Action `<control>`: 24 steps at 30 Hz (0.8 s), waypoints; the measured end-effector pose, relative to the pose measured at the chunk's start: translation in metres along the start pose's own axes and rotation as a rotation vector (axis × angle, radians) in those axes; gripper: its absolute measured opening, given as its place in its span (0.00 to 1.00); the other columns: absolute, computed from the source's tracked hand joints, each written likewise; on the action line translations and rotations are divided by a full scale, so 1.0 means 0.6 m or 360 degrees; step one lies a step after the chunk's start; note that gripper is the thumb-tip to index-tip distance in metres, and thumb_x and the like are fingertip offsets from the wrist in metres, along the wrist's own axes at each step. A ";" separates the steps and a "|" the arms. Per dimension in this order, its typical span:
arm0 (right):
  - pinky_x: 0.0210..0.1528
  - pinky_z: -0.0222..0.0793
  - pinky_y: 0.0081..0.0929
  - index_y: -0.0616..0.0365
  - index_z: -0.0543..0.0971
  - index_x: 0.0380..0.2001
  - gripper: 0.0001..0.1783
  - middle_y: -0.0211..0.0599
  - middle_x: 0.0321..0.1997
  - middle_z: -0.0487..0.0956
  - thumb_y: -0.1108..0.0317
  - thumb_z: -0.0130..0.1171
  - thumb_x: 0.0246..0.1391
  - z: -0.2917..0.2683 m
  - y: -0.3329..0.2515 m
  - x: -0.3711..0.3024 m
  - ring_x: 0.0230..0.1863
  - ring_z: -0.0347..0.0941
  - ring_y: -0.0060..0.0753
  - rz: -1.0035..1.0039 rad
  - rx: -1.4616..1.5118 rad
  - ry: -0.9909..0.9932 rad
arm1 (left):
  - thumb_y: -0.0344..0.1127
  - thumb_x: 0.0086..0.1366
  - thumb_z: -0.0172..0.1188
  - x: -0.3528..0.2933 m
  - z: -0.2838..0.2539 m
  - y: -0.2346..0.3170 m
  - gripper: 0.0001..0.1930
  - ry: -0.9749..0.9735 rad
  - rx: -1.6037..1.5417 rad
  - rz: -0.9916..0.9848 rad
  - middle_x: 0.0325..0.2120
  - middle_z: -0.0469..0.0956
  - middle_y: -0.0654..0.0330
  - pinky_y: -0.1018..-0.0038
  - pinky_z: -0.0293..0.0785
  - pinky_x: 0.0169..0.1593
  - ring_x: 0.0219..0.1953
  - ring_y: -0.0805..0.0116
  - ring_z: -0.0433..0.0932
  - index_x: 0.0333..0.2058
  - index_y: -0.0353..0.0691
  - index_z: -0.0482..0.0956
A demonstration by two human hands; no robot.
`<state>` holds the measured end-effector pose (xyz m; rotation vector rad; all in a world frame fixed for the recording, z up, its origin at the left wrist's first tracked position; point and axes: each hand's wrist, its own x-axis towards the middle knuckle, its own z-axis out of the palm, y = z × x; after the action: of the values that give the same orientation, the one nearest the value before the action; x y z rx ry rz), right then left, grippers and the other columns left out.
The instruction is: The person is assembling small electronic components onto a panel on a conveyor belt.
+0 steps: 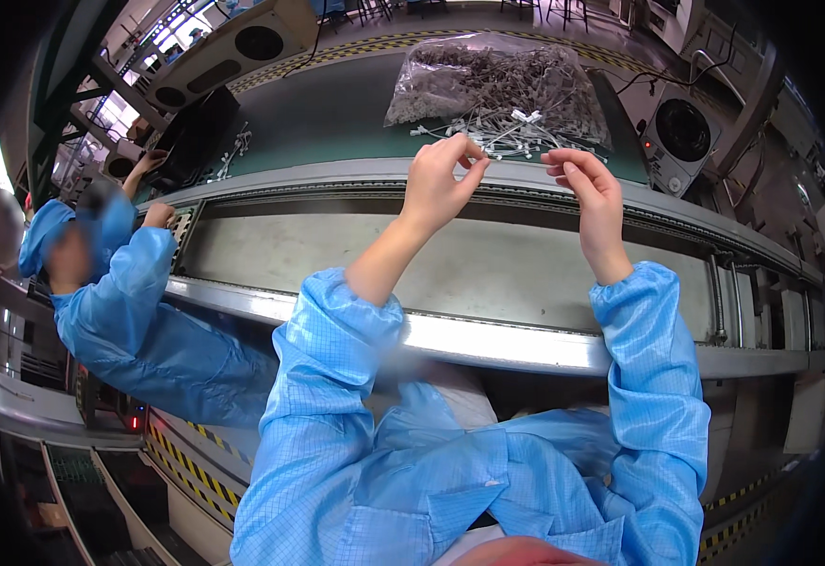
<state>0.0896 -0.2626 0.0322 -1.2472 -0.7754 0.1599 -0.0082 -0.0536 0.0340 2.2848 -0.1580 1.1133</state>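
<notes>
Over the near rail of the bench, my left hand [443, 181] is closed in a pinch, thumb against forefinger, on what looks like a thin white cable. To its right my right hand [590, 189] has its fingers bent and drawn together; what is between their tips is too small to make out. Just beyond both hands, white connectors [527, 118] stand out against a loose heap of thin white cables [502, 141]. The heap spills from a large clear plastic bag [422, 90] packed with similar cables, lying on the green surface.
Between me and the green belt [309, 113] runs a metal-railed conveyor [337, 247]. A black round-faced fan [683, 127] stands right of the bag. A few cables [233, 156] lie at the left, near a black bin [196, 137]. A co-worker in blue [139, 292] works there.
</notes>
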 end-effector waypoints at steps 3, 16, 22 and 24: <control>0.51 0.69 0.21 0.59 0.77 0.49 0.13 0.36 0.47 0.82 0.68 0.48 0.67 -0.007 0.008 0.004 0.44 0.75 0.21 0.0119 0.0045 0.0126 | 0.28 0.60 0.65 0.004 0.000 0.010 0.05 -0.0046 -0.0071 -0.0033 0.28 0.81 0.61 0.73 0.73 0.36 0.30 0.71 0.79 0.29 0.35 0.77; 0.45 0.69 0.18 0.55 0.73 0.58 0.18 0.32 0.49 0.81 0.66 0.47 0.68 -0.009 0.011 0.002 0.41 0.75 0.18 0.0631 0.0068 0.0144 | 0.35 0.66 0.62 0.008 -0.001 -0.006 0.18 -0.0104 -0.1429 -0.1076 0.43 0.82 0.58 0.76 0.73 0.46 0.41 0.73 0.79 0.53 0.36 0.76; 0.44 0.69 0.18 0.58 0.76 0.51 0.14 0.29 0.42 0.79 0.66 0.50 0.66 -0.013 0.010 0.008 0.40 0.74 0.18 0.0469 0.0236 0.0268 | 0.35 0.66 0.62 0.007 -0.003 -0.009 0.13 -0.0052 -0.1424 -0.1099 0.40 0.81 0.60 0.77 0.72 0.46 0.40 0.74 0.79 0.47 0.39 0.77; 0.41 0.69 0.18 0.59 0.76 0.46 0.11 0.30 0.37 0.79 0.67 0.51 0.65 -0.011 0.015 0.010 0.37 0.73 0.18 0.0319 0.0084 0.0122 | 0.35 0.66 0.62 0.007 -0.002 -0.012 0.11 -0.0067 -0.1420 -0.1067 0.39 0.81 0.61 0.77 0.72 0.45 0.39 0.74 0.79 0.45 0.39 0.77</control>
<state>0.1005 -0.2618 0.0261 -1.2723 -0.5760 0.2920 -0.0036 -0.0463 0.0344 1.3814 0.0874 0.4799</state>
